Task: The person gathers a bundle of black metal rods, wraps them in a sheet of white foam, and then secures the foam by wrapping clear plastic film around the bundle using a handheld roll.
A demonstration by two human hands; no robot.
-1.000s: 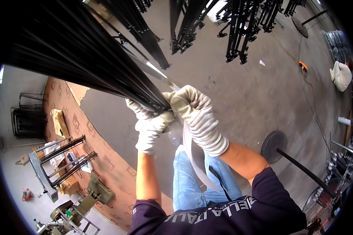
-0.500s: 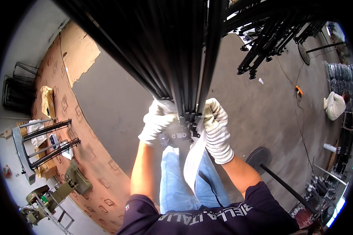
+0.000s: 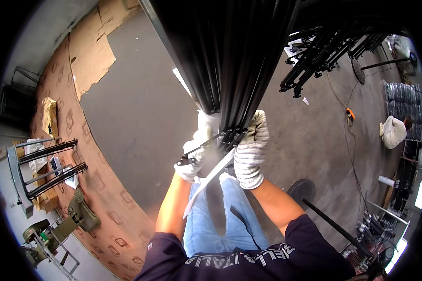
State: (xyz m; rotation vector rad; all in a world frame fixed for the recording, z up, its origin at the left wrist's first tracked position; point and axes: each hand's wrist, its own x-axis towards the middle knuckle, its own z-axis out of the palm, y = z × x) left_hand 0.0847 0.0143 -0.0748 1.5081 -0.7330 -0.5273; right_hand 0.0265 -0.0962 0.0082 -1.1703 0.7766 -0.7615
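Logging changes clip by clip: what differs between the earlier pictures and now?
The tubes, slanting in from upper left a second ago, now come down from the top of the picture. The strip has swung its loose end leftward. The left hand and right hand stay at the tubes' lower end, with no visible letting go.

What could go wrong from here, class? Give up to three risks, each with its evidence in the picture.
A black end fitting juts out from the bundle of black bars in front of the gloved left hand, so it might snag there. The white strip hangs with its lower end loose and could catch on something. The round stand base, off to the right, might trip someone stepping that way.
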